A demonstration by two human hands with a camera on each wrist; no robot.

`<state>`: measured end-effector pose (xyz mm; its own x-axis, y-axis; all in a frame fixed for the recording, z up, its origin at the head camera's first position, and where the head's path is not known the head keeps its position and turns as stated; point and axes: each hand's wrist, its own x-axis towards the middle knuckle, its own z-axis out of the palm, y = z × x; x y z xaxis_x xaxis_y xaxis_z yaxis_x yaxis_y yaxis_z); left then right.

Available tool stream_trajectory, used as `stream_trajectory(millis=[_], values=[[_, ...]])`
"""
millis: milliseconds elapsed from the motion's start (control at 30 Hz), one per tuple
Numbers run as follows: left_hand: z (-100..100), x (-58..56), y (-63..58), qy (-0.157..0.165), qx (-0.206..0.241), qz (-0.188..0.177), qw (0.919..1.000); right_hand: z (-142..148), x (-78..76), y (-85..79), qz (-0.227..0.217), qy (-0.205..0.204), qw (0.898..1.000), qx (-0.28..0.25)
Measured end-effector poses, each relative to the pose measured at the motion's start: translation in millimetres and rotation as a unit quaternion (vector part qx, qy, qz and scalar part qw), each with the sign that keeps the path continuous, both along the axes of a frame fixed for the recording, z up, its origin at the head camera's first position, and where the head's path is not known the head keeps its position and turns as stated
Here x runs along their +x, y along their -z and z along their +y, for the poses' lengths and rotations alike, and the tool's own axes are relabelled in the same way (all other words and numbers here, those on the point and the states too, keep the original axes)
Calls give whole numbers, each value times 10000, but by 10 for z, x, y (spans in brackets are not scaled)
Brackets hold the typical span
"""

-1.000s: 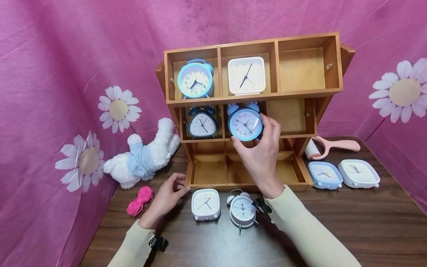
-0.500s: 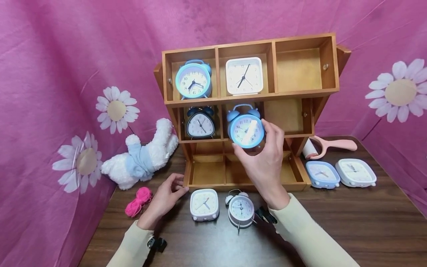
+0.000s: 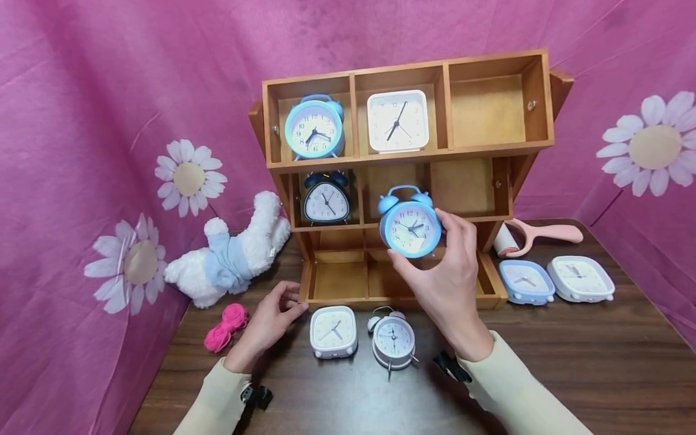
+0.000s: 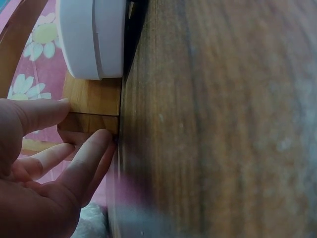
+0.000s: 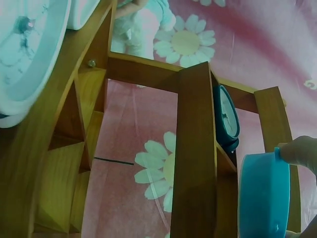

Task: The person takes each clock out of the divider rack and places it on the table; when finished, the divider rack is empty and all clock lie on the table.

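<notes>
Head, right hand (image 3: 450,283): pinched the blue twin-bell alarm clock (image 3: 411,229) — before the middle tier's front edge on the wooden shelf (image 3: 489,115).
Left wrist, left hand (image 4: 42,198): gripped the wooden shelf's lower left corner.
Right wrist, alarm clock: showed its blue side.

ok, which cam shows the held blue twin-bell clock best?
Head: the blue twin-bell clock faces the lens, with dial, bells and handle showing despite some glare. Right wrist shows only its blue casing side-on, cut by the frame's bottom edge, no readable dial. Left wrist doesn't show it.
</notes>
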<state>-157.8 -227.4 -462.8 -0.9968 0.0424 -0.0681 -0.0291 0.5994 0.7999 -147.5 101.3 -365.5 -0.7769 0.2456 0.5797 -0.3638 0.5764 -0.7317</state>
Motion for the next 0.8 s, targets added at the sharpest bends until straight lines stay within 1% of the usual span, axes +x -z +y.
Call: stream_trajectory(millis=[100,333,533,600,667,800], values=[[-5,1,3,-16,-17,-36,10000,44,75,10,-84,46,10000,14],[-7,19,6,49,38,62,10000,159,228,55,-91,203,9997,45],[-1,22,18,87,58,99,9999,314,365,118,-116,403,9989,202],[-3,18,15,74,46,107,9999,379,408,149,-136,402,9988,256],[-5,17,7,52,27,92,9999,449,458,190,-216,401,9984,347],[-15,4,-14,21,21,63,10000,586,548,293,-522,399,9962,567]])
